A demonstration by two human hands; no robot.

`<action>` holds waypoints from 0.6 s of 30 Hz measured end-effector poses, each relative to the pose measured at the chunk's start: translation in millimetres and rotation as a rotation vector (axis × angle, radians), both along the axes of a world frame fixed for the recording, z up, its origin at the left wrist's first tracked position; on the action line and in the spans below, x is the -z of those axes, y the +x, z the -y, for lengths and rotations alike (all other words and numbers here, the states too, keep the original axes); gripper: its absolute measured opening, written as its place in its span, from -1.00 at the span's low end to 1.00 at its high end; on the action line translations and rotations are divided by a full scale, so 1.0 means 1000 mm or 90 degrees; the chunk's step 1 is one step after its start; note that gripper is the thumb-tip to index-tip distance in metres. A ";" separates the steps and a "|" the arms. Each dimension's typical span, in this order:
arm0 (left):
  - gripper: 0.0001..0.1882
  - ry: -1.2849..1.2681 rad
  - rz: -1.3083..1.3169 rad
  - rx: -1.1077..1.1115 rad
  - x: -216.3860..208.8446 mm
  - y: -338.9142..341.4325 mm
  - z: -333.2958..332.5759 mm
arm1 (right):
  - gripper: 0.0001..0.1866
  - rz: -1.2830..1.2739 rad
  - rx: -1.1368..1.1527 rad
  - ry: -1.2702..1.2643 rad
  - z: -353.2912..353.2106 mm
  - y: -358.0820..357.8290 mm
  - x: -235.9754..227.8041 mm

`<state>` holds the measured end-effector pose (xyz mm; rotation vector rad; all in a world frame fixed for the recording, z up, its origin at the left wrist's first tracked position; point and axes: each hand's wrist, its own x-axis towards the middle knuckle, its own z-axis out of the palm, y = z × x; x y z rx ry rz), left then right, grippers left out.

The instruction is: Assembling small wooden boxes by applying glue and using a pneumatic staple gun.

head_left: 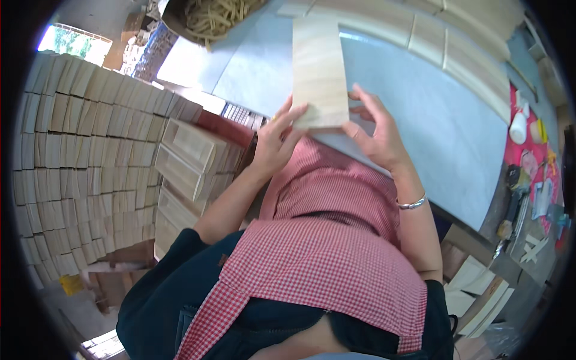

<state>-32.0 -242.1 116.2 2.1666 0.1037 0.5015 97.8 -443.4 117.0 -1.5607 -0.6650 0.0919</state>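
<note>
A pale, flat wooden board (pixel 320 72) with light grain lies lengthwise away from me, its near end at the edge of the table. My left hand (pixel 277 135) grips the near left corner, fingers on top of the wood. Beside the near right corner is my right hand (pixel 375 132), its fingers curved and spread apart. The right thumb comes close to the corner; whether it touches is unclear. A silver bangle circles my right wrist.
Tall stacks of wooden pieces (pixel 84 156) fill the left side. A bowl of tan strips (pixel 216 18) sits at the far left of the light table (pixel 420 120). Several pale boards (pixel 429 36) line its far edge. At the right, a white bottle (pixel 518 127) and tools lie on pink material.
</note>
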 end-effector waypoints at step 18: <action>-0.48 -0.020 -0.015 0.035 0.002 -0.005 0.000 | -0.75 0.123 -0.058 -0.224 -0.129 0.240 0.013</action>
